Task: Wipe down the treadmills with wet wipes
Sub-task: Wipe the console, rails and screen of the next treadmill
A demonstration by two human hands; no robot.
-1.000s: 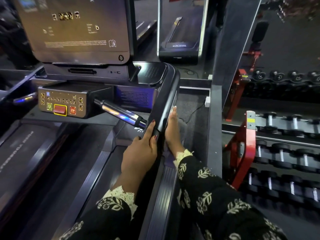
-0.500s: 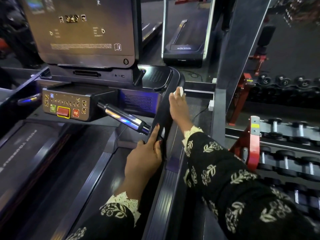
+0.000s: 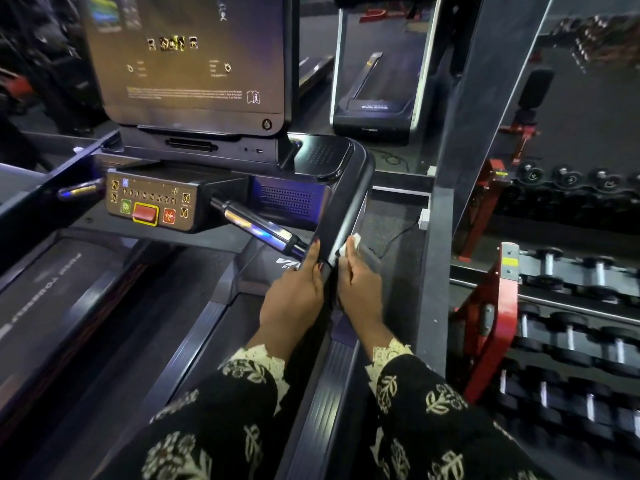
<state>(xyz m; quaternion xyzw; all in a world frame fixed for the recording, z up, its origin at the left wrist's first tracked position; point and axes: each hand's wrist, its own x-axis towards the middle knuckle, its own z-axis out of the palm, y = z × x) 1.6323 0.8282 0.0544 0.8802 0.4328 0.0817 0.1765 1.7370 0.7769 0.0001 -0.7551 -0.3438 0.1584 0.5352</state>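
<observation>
A dark treadmill fills the view, with its right side upright (image 3: 349, 209) sloping down from the console (image 3: 194, 64). My left hand (image 3: 294, 299) grips the inner face of that upright, thumb over its edge. My right hand (image 3: 360, 289) presses a white wet wipe (image 3: 349, 244) against the upright's outer face; only a corner of the wipe shows past my fingertips. A chrome handle (image 3: 259, 230) juts from the control panel (image 3: 152, 202) toward my left hand. The running belt (image 3: 145, 341) lies below at the left.
A red dumbbell rack (image 3: 502, 306) with several dumbbells stands close on the right. A grey pillar (image 3: 436, 271) rises between it and the treadmill. Another treadmill (image 3: 377, 109) sits ahead. A cable and a white plug (image 3: 423, 219) lie on the floor.
My right hand went up the upright's outer face with the wipe, then slid back down level with my left hand. The left hand kept its grip.
</observation>
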